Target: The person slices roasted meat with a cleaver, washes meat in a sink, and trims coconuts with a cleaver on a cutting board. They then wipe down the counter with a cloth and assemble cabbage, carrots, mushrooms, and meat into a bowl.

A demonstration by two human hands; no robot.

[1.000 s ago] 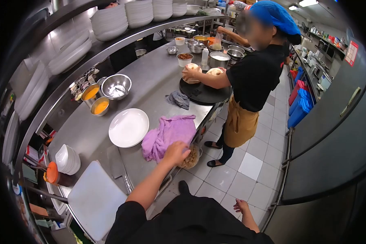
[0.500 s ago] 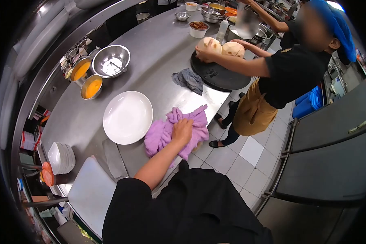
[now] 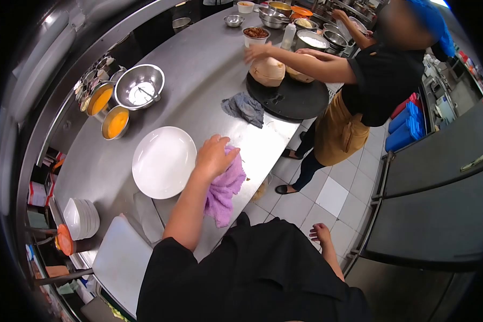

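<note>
Purple cloth (image 3: 228, 185) lay bunched on the metal bench (image 3: 193, 80), close to the edge on its four o'clock side. The person's left hand (image 3: 212, 154) rested over its upper end, fingers bent and thumb out toward three o'clock; whether they pinched the fabric could not be told. At four o'clock from the cloth, over the tiled floor (image 3: 306, 204), hung the right hand (image 3: 321, 233), its fingers loosely bent and slightly apart.

A white plate (image 3: 163, 162) sat just beside the left hand, between nine and ten o'clock from the cloth. A grey cloth (image 3: 244, 109) lay crumpled near twelve o'clock, and past it at one o'clock was a round black board (image 3: 292, 102) bearing two pale round items (image 3: 267, 72). A co-worker (image 3: 389, 75) in a blue hair cover reached one hand over the nearer item. A shiny metal bowl (image 3: 139, 88) stood toward eleven o'clock.
</note>
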